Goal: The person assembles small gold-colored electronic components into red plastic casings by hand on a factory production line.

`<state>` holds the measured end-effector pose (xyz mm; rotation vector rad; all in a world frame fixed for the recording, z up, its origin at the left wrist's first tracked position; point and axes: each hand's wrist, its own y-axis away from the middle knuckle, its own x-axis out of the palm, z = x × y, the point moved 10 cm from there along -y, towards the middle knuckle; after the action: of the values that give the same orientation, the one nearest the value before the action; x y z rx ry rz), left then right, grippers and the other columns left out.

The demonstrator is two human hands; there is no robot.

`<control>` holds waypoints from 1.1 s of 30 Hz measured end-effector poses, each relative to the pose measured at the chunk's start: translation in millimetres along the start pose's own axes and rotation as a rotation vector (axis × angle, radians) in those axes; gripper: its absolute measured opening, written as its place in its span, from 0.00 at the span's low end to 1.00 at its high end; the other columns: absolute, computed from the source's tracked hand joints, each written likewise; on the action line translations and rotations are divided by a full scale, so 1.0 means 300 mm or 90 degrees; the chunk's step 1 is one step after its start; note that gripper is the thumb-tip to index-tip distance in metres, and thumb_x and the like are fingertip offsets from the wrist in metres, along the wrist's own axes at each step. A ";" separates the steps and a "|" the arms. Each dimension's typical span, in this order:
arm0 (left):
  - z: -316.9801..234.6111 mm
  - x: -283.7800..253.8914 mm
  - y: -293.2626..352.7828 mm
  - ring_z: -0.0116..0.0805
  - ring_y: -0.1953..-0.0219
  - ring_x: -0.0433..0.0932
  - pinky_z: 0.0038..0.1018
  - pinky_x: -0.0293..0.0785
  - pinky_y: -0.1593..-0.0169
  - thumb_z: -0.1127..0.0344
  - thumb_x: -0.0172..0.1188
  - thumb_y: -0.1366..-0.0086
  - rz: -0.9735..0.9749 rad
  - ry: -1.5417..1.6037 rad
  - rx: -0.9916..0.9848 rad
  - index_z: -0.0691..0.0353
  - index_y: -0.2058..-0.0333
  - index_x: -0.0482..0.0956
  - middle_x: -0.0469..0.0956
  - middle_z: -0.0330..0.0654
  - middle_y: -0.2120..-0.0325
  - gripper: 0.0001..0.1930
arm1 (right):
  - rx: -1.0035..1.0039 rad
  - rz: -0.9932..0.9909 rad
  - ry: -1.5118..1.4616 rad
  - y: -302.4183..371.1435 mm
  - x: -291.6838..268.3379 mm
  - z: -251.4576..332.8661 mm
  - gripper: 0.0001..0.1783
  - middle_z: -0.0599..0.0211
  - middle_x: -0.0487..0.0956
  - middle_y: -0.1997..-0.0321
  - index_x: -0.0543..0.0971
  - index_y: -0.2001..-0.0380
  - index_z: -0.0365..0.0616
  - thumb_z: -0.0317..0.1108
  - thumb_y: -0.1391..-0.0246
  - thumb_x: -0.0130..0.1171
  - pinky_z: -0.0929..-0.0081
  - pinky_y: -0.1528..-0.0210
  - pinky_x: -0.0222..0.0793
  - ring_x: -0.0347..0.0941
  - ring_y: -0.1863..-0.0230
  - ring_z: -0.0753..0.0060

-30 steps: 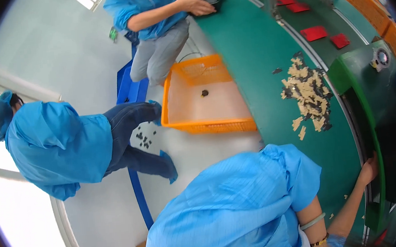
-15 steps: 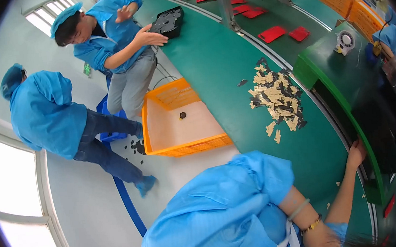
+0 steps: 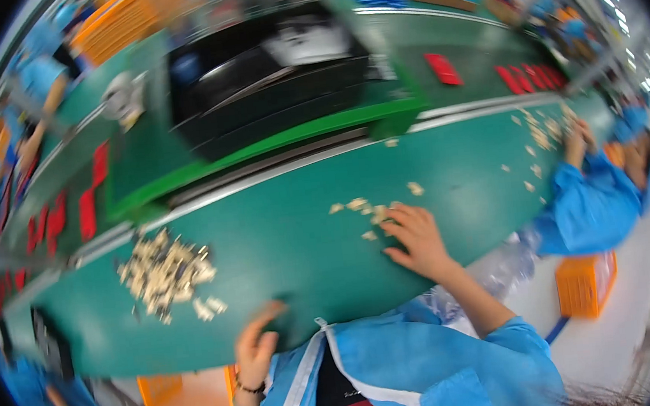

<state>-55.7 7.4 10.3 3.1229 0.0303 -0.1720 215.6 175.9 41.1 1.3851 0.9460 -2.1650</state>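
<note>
Head | cream pieces (image 3: 356,205): just beside right hand (image 3: 416,243) | pile (image 3: 164,275): beyond left hand (image 3: 255,354)

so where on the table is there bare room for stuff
Bare table lies between the big pile and the small scatter by the right hand, and between that scatter and the far right pieces. The pile is the most crowded spot.

Heap of small pieces (image 3: 164,277) on left part of worktable (image 3: 299,260); smaller cluster (image 3: 358,204) mid-table, just beside right hand (image 3: 416,239). Left hand (image 3: 257,350) at near edge. Behind: raised shelf (image 3: 153,161) bearing box (image 3: 269,114). Crate (image 3: 164,398) lower left, another crate (image 3: 576,288) lower right.
</note>
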 end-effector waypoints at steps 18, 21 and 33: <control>0.062 -0.257 -0.230 0.56 0.30 0.43 0.48 0.39 0.31 0.58 0.56 0.37 -0.345 -0.899 -0.032 0.70 0.36 0.55 0.47 0.58 0.33 0.35 | 0.248 -0.043 0.221 -0.100 0.101 -0.468 0.37 0.54 0.62 0.33 0.66 0.38 0.51 0.55 0.49 0.57 0.47 0.32 0.45 0.53 0.32 0.46; 0.113 -0.339 -0.222 0.58 0.31 0.46 0.48 0.41 0.31 0.55 0.56 0.37 -0.397 -0.894 -0.123 0.72 0.37 0.56 0.51 0.62 0.35 0.37 | 0.459 -0.046 0.438 0.074 -0.115 -0.752 0.33 0.54 0.62 0.33 0.68 0.40 0.48 0.51 0.46 0.56 0.44 0.31 0.42 0.51 0.31 0.42; -0.025 -0.392 -0.178 0.45 0.53 0.71 0.39 0.67 0.49 0.70 0.62 0.47 -0.498 -0.806 0.123 0.62 0.60 0.77 0.75 0.42 0.58 0.13 | 0.270 -0.190 0.467 -0.348 -0.105 -1.350 0.27 0.63 0.68 0.36 0.71 0.42 0.53 0.25 0.47 0.44 0.55 0.41 0.61 0.61 0.35 0.56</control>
<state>-172.7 58.6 30.0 2.3321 1.1830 -2.0702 417.9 540.0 -9.6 2.4890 1.0064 -2.1659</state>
